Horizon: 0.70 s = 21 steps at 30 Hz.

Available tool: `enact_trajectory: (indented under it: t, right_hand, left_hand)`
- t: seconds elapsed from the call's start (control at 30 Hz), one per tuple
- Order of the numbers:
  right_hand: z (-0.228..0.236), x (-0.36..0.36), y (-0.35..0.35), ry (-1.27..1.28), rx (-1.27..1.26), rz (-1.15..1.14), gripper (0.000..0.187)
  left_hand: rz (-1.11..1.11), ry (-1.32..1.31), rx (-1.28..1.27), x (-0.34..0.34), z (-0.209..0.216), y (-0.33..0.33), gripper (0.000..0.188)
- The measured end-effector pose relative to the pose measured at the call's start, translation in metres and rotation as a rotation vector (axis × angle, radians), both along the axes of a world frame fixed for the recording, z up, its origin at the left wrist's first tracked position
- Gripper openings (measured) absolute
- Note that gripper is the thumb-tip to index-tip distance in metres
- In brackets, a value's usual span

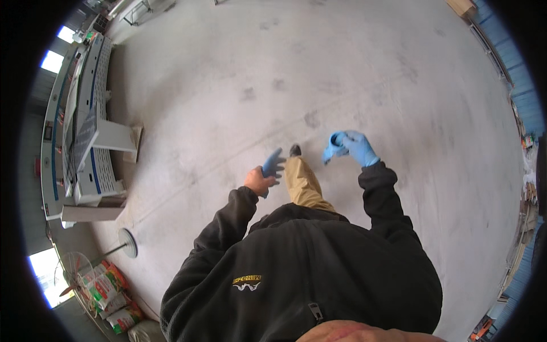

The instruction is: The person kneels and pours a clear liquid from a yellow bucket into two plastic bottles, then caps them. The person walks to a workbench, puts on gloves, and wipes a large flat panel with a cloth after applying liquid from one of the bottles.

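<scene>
My left hand (263, 178) is in front of my body, a blue glove (273, 163) covering its fingers while the back of the hand and wrist are bare. Its fingers are spread and hold nothing. Opposite it, my right hand (360, 148) wears a light blue glove up to the dark cuff. Its fingers are closed on a crumpled blue piece that looks like a disposable glove (332, 149), with a dark opening at its top. The two hands are apart, above the floor.
Pale concrete floor (228, 102) stretches ahead. A long white machine (99, 119) with panels runs along the left. At lower left are a standing fan (74, 276) with a round base (128, 243) and printed sacks (108, 290). Assorted items line the blue right wall (521, 85).
</scene>
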State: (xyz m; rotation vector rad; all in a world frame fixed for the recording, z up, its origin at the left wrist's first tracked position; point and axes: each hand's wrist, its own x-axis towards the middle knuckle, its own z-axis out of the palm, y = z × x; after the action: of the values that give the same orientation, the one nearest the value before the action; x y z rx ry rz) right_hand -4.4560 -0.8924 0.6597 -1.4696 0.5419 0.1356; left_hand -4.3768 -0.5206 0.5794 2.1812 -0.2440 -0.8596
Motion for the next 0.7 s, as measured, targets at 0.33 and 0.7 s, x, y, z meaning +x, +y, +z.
enact_trajectory:
  t: [0.33, 0.7]
  right_hand:
    - [-0.007, 0.431, -0.122, 0.065, -0.284, 0.213, 0.024]
    - [-0.018, 0.896, -0.263, 0.153, -0.485, 0.363, 0.030]
  left_hand:
    - [-0.152, 0.000, 0.156, 0.409, 0.020, -0.155, 0.057]
    - [0.234, 0.481, -0.448, 0.868, -0.020, -0.289, 0.043]
